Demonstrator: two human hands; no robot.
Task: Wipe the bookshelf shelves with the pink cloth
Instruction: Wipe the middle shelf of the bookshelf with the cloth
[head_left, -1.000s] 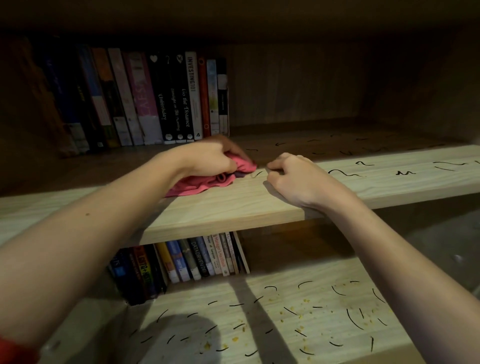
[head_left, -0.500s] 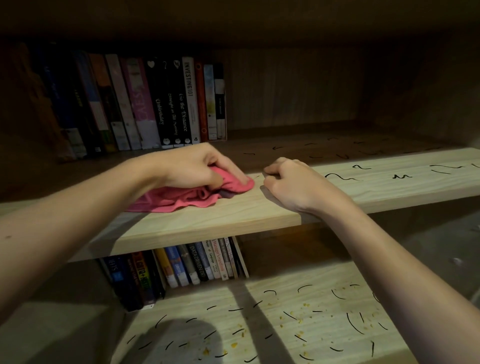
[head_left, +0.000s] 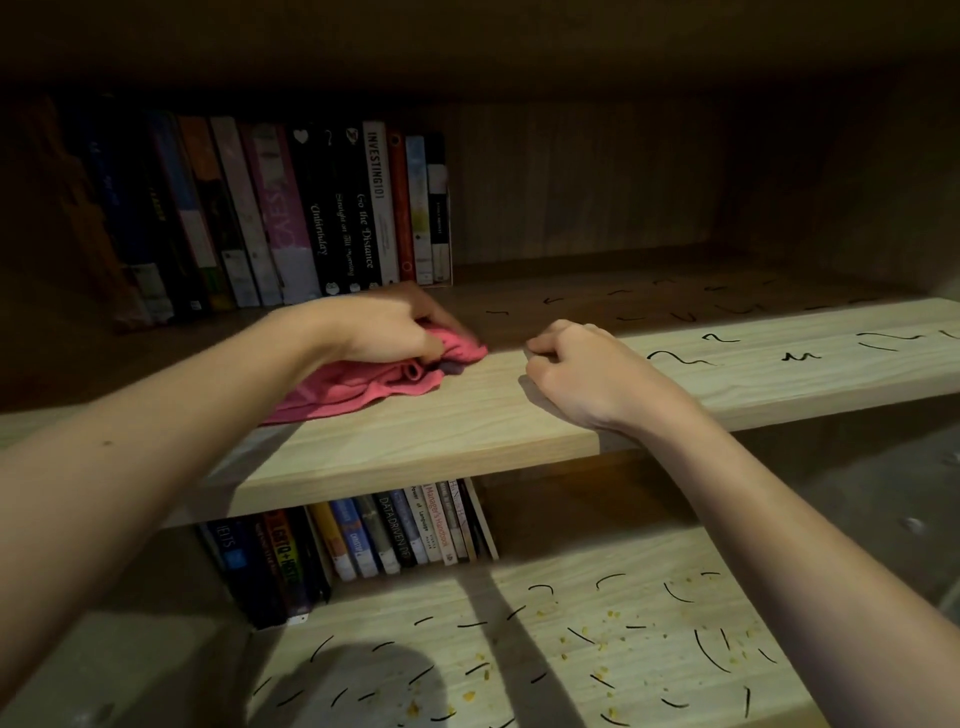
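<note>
Pink cloth (head_left: 363, 387) lies bunched, clutched by left hand (head_left: 387, 330); right hand (head_left: 582, 371) fisted, empty.

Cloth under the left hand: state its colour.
The cloth is pink, seen best in the head view.

Since half a second ago the left hand (head_left: 387, 327) has carried the bunched pink cloth (head_left: 374, 382) back rightward along the upper shelf (head_left: 467, 415), its leading edge now lying nearer the books (head_left: 322, 208), as a second ago.
</note>
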